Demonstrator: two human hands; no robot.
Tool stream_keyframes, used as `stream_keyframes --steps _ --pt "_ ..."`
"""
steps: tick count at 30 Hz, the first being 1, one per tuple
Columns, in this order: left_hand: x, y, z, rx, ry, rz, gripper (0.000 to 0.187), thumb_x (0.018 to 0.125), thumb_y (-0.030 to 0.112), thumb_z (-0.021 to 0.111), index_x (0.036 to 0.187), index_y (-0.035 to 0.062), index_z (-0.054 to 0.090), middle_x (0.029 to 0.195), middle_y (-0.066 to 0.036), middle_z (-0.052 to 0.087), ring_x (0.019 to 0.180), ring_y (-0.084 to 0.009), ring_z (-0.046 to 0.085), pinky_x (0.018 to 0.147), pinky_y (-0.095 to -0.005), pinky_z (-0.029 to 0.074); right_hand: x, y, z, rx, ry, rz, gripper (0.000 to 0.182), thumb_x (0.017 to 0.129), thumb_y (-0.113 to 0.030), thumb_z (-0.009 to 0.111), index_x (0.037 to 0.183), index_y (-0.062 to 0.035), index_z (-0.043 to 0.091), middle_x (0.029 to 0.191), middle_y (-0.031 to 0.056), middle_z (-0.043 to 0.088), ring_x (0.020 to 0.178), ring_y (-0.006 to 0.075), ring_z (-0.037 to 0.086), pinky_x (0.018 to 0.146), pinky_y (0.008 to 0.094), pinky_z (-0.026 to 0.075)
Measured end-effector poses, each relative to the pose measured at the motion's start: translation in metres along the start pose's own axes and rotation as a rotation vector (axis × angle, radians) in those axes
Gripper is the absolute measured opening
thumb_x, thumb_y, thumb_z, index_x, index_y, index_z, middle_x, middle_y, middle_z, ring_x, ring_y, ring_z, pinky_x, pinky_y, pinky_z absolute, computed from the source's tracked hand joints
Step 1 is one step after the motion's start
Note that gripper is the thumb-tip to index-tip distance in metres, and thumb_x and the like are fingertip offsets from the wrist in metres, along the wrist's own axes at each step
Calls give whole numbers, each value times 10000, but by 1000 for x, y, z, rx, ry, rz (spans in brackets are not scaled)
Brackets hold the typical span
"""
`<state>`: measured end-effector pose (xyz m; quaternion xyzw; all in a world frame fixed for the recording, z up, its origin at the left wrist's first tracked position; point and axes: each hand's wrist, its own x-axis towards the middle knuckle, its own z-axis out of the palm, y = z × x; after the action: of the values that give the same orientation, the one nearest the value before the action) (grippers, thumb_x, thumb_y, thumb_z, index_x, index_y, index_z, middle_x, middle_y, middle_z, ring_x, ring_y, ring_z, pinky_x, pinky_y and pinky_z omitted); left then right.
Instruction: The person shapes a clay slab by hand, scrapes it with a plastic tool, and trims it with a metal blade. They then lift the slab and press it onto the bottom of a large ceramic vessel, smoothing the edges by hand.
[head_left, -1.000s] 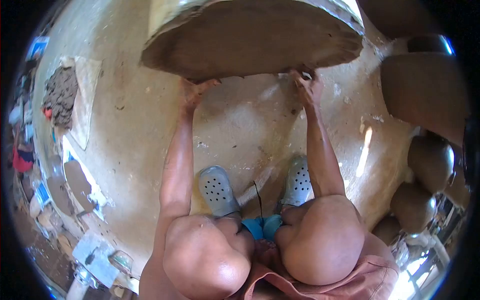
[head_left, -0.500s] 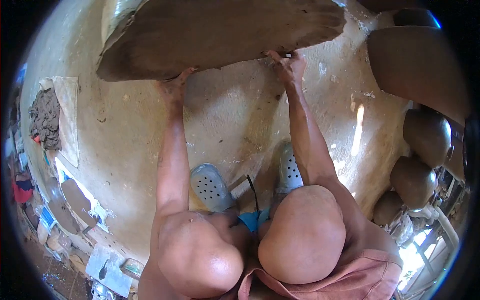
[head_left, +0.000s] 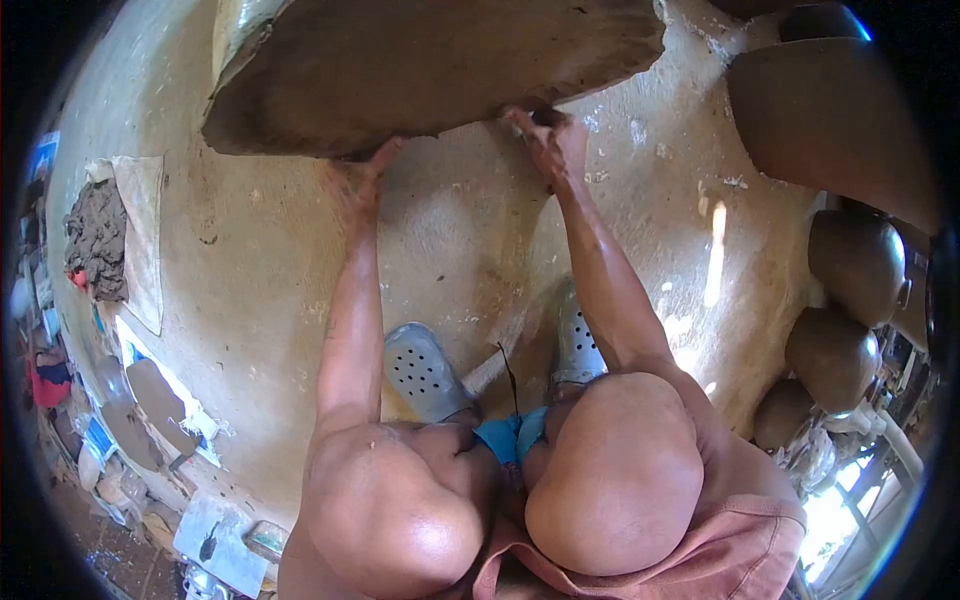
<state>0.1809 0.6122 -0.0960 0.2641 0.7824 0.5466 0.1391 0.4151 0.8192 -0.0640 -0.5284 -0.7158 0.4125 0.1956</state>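
A large, flat slab of dark brown clay point(head_left: 440, 70) with a ragged edge fills the top of the view, and its far side is cut off by the frame. My left hand point(head_left: 362, 178) grips the slab's near edge on the left, thumb on top and the other fingers mostly hidden beneath. Further right, my right hand point(head_left: 552, 148) is closed on the same edge, its thumb against the clay. Both arms reach forward past my bent knees.
Several rounded clay pots point(head_left: 855, 262) stand along the right side. A lump of wet clay point(head_left: 97, 240) rests on a pale cloth point(head_left: 145, 235) at the left. Grey clogs point(head_left: 428, 375) are on my feet. Lower left lie flat dark pieces point(head_left: 160, 400) and a grey board point(head_left: 222, 540).
The slab's right end has shifted left and its left end slightly right. My right hand has moved left with it, and my left hand slightly right, bringing them closer together.
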Motion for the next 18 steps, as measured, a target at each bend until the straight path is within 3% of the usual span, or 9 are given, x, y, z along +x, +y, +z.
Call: stream_keyframes --steps 1,2,6,8,9,11,15,17,18 --pt "-1 -4 0 51 -9 2 687 715 230 1009 1227 -65 657 1205 -146 732 1093 -247 657 1008 -373 502 1 -12 -1 2 3 -70 690 790 -602 880 909 72 790 776 222 763 648 260 703 680 424 553" --pt "1 -9 2 99 -13 9 691 715 232 1008 1224 -72 654 1209 -150 731 1098 -248 653 1007 -378 502 0 -22 -11 3 -105 65 669 802 -580 879 948 67 794 821 241 769 652 275 708 689 429 557" --pt "2 19 8 -19 86 68 624 705 222 1013 1157 -69 696 1135 -136 756 1033 -231 667 989 -369 503 17 -5 3 -128 -118 115 662 783 -574 892 968 55 799 866 243 776 707 297 736 716 433 562" --pt "-7 14 10 43 139 50 588 706 229 1013 1121 -69 721 1086 -122 768 993 -225 677 974 -360 511 24 45 25 -121 117 -332 549 778 -532 913 937 -15 822 729 192 729 583 230 628 623 393 524" --pt "-14 8 9 48 123 32 588 706 229 1013 1121 -69 721 1086 -122 768 993 -225 677 974 -360 511 15 46 22 -129 108 -311 549 778 -532 913 937 -15 822 729 192 729 583 230 628 623 393 524" --pt "-2 4 12 19 115 -50 613 709 251 1011 1143 -71 719 1099 -125 772 999 -238 687 974 -369 519 23 23 14 -72 50 -63 543 778 -526 914 929 -13 821 679 163 712 571 201 631 590 393 510" --pt "-1 49 5 126 138 -39 656 687 302 1021 1142 -64 721 1114 -150 775 1023 -258 694 966 -377 528 15 -5 -1 39 -68 79 515 782 -497 910 914 -7 819 687 139 727 608 209 666 588 392 513" --pt "1 65 1 260 17 -297 719 656 345 1031 1153 -69 717 1119 -169 778 1031 -268 707 953 -377 534 7 -15 -10 -30 -129 159 596 772 -565 885 976 -8 827 809 170 789 724 304 745 711 418 561" --pt "-1 59 -1 256 24 -292 719 656 345 1031 1153 -69 717 1119 -169 778 1031 -268 707 953 -377 534 1 -17 -13 -30 -128 150 596 772 -565 885 976 -8 827 809 170 789 724 304 745 711 418 561"
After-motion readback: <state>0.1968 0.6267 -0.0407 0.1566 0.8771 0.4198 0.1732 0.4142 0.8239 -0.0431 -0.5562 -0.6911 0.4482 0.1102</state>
